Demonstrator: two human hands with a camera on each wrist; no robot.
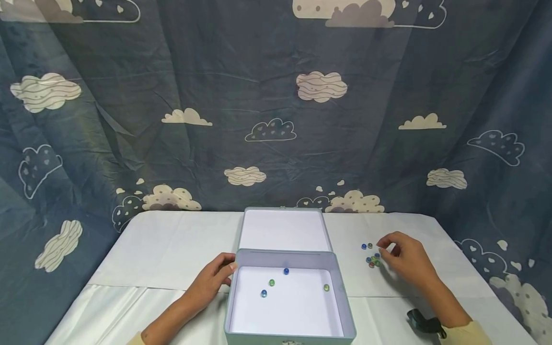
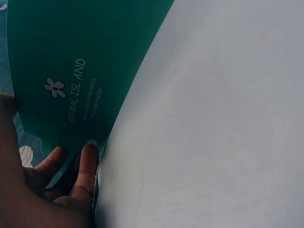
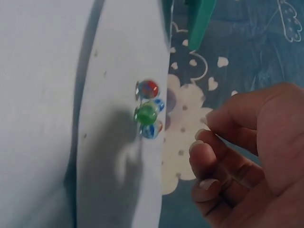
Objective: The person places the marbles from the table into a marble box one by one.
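Observation:
A shallow metal box, green outside and pale inside, stands with its lid folded back. Inside lie several glass marbles, among them a dark blue marble and a green marble. My left hand grips the box's left wall, thumb at the rim and fingers against the printed green side. To the right, my right hand hovers over a loose cluster of marbles, fingers bent and fingertips close together. In the right wrist view, no marble shows between its fingertips; a green marble lies beside them.
A white cloth covers the table. A blue marble and an olive marble sit just behind the cluster. The black wrist device hangs near the right sleeve. Behind the table hangs a dark cloud-patterned curtain.

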